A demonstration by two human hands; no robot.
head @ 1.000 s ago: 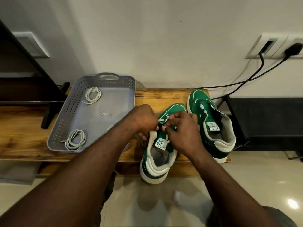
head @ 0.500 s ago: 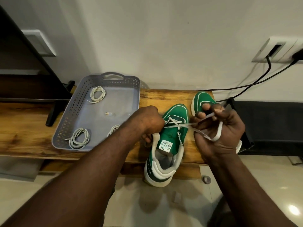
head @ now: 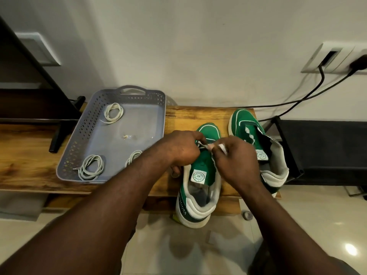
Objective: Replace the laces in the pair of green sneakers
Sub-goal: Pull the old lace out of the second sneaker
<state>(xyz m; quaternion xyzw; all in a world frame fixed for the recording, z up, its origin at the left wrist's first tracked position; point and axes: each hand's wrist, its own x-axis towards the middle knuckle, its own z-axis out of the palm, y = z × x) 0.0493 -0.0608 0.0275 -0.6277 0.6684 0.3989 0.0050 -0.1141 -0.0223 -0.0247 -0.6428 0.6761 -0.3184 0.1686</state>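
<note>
Two green sneakers with white trim lie on a wooden bench (head: 29, 161). The near sneaker (head: 198, 185) hangs its heel over the front edge. Over its lace area my left hand (head: 180, 149) grips the sneaker's left side and pinches the white lace (head: 202, 144). My right hand (head: 236, 161) pinches the same lace, its white end showing between the fingers. The second sneaker (head: 250, 135) lies to the right, partly behind my right hand. A grey perforated tray (head: 143, 116) holds three coiled white laces (head: 113, 115).
A black stand foot (head: 63, 128) rests on the bench left of the tray. Black cables (head: 309, 92) run from wall sockets down to a black rack (head: 321, 149) right of the bench. A small round thing (head: 247, 214) lies on the tiled floor.
My right hand had pulled the lace out to the right; now it is back over the near sneaker, close to my left hand. The view shifted slightly.
</note>
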